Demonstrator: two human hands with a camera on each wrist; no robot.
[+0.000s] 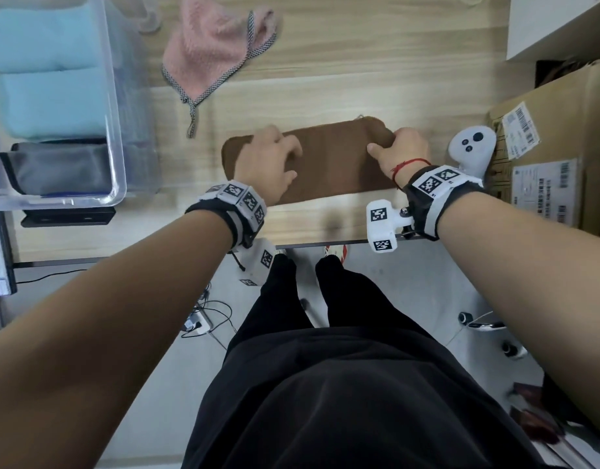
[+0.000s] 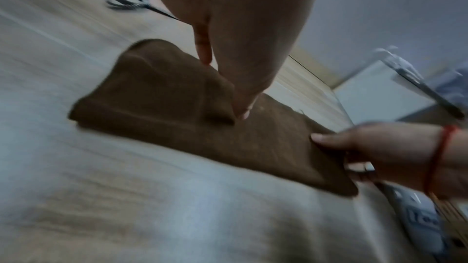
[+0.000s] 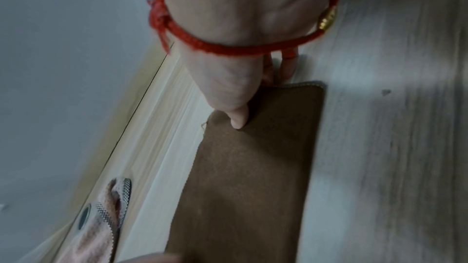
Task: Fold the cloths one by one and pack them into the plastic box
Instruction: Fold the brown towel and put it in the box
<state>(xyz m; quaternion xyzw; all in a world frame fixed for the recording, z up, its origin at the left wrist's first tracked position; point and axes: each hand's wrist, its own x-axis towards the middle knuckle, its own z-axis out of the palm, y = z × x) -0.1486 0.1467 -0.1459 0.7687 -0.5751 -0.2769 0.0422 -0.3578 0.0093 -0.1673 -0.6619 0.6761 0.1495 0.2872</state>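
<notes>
The cardboard box labels show barcodes, their print too small to read.

Right hand pinching brown cloth end, wooden table, pink cloth beyond

You are working a brown cloth lying folded into a long strip near the table's front edge. A pink cloth with checked trim is lying crumpled, well apart behind it. The clear plastic box at left is holding folded light-blue cloths and a grey one.
</notes>
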